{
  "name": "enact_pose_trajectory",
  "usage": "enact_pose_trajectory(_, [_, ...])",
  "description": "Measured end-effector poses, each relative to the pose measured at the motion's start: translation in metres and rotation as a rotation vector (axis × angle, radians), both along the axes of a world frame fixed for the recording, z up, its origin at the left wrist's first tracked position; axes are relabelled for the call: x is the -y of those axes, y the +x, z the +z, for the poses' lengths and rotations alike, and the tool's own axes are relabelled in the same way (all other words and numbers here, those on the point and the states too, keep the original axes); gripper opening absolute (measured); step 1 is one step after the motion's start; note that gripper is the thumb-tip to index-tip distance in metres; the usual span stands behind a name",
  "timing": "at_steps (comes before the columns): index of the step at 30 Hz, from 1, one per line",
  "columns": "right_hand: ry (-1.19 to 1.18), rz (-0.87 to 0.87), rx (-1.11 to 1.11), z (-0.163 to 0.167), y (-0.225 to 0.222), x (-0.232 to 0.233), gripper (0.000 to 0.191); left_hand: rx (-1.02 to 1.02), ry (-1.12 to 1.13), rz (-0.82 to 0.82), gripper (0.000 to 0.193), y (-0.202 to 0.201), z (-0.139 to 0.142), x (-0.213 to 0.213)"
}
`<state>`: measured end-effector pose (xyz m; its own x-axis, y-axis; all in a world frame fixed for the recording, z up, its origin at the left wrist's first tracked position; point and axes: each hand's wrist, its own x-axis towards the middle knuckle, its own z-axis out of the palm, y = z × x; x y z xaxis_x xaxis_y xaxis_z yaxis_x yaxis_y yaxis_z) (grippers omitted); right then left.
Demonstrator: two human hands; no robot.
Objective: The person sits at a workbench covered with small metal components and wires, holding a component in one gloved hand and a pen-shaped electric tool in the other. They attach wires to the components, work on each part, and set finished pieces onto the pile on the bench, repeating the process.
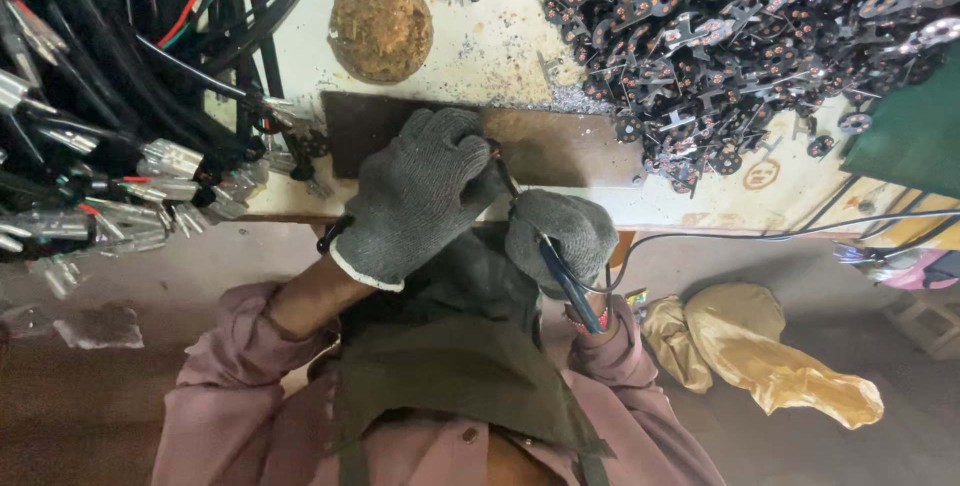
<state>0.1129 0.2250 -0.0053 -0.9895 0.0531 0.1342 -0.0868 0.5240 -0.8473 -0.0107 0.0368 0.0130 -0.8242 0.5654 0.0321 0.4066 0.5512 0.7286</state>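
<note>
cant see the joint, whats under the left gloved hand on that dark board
The left hand lies on the dark board, covering whatever it presses there. Only a thin dark piece shows at its fingertips, where the soldering iron in the right hand points.

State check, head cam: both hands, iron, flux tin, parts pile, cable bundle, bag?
left hand: gloved, pressed down on the dark board
right hand: gloved, closed on soldering iron
soldering iron: tip at the left fingers
round tin: open, brown paste inside
small parts: loose heap
cables: bundled, ends bare
yellow bag: crumpled on floor
</note>
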Motion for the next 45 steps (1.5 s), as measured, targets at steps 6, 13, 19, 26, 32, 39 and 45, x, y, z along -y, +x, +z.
enact_pose_trajectory(6, [-0.021, -0.013, 0.002, 0.0, 0.0, 0.002, 0.025, -0.024, 0.015, -0.024, 0.02, -0.003, -0.001, -0.001])
enact_pose_trajectory(13, [-0.042, -0.002, 0.018, -0.007, 0.005, -0.004, 0.021, -0.014, -0.012, -0.003, 0.018, 0.002, -0.003, 0.0])
enact_pose_trajectory(19, [-0.084, -0.045, 0.101, -0.011, 0.007, -0.004, 0.019, 0.027, 0.036, -0.026, 0.023, -0.002, 0.0, 0.003])
enact_pose_trajectory(26, [-0.032, 0.011, 0.054, -0.007, -0.001, -0.005, 0.018, 0.035, 0.005, -0.034, 0.02, -0.002, 0.001, 0.002])
enact_pose_trajectory(32, [-0.023, -0.02, 0.026, -0.008, -0.003, -0.005, 0.019, 0.033, 0.042, -0.045, 0.022, -0.001, -0.002, 0.005])
enact_pose_trajectory(39, [-0.028, -0.032, -0.002, -0.012, -0.002, -0.002, 0.02, -0.015, 0.009, -0.015, 0.021, 0.002, -0.006, 0.003])
enact_pose_trajectory(45, [-0.036, 0.007, -0.009, -0.005, -0.002, -0.006, 0.022, 0.011, 0.032, -0.025, 0.024, 0.002, -0.007, 0.004])
